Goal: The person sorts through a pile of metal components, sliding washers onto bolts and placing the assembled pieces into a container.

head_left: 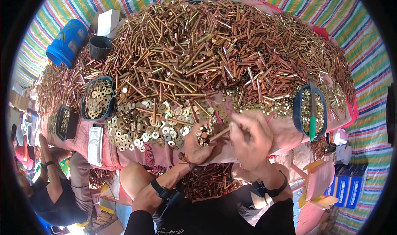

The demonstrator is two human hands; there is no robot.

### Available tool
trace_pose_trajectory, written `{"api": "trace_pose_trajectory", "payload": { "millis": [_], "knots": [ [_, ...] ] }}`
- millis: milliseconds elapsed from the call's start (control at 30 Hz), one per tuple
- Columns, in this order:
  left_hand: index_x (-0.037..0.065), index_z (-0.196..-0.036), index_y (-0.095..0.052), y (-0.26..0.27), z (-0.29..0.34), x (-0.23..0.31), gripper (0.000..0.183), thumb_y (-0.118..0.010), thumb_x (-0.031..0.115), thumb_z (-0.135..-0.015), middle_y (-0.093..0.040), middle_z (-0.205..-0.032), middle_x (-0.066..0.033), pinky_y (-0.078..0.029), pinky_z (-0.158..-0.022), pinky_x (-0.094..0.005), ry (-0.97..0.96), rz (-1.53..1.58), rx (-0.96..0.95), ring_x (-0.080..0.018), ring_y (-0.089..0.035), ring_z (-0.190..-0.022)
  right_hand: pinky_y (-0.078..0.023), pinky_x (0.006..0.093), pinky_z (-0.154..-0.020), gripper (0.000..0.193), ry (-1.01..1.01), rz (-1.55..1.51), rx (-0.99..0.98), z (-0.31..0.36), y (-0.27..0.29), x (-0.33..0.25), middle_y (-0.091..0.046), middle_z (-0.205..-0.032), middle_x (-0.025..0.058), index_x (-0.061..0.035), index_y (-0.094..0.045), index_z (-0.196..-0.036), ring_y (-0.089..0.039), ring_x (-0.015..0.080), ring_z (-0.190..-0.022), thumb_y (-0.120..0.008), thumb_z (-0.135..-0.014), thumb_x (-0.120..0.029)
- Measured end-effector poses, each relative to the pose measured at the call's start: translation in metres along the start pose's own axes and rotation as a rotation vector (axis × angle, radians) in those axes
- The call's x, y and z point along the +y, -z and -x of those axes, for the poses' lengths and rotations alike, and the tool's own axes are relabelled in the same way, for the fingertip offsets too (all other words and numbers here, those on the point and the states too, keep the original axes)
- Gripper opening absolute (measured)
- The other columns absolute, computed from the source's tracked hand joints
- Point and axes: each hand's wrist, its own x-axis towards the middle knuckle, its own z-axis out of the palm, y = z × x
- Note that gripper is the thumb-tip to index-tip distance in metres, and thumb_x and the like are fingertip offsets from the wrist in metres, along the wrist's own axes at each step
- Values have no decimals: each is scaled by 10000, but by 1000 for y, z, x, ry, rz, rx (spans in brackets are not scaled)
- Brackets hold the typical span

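Observation:
My left hand (197, 146) is closed around a bundle of yellowish metal bolts (202, 133), their ends pointing up between thumb and fingers. One more bolt (219, 134) slants from this bundle to the fingertips of my right hand (253, 138), which is curled in a pinch and slightly blurred. Just beyond my left hand lies a spread of flat round washers (136, 129), with a few bolts across it. Small nuts (273, 107) are scattered past my right hand. A large heap of bolts and metal sleeves (198, 49) covers most of the table.
A tub of washers (111, 114), a dark tub of small parts (73, 125) and a white box (95, 146) stand left. At right is a tub (296, 119) with a green-handled tool (313, 127). A blue bucket (68, 42) lies far left; another person (58, 189) sits left.

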Motion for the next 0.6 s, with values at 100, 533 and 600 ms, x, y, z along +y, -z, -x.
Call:
{"api": "trace_pose_trajectory", "payload": {
  "millis": [100,533,600],
  "knots": [
    [-25,-1240,-533,-5,0,9,477,-712,-28,-798,-722,-927,-64,-556,-735,-276,116,73,52,-114,-676,-821,-554,261,-636,188,-586,-410,-81,19,-8,40,-651,-926,94,35,-629,-1114,-665,148,-735,-646,-968,-82],
    [4,-1195,-596,-5,-5,28,376,-752,-23,-854,-717,-948,-66,-442,-468,-185,187,382,34,-44,-566,-585,-559,327,-584,187,-881,-72,-500,40,-29,50,-671,-799,128,32,-606,-1053,-678,208,-676,-596,-990,-144],
    [6,-1163,-602,-9,-7,20,356,-760,-28,-846,-720,-953,-69,-446,-468,-195,177,435,67,-51,-580,-592,-556,347,-697,177,-513,276,-635,43,-21,54,-676,-823,166,37,-603,-1081,-695,250,-790,-590,-934,-61]
  ]
}}
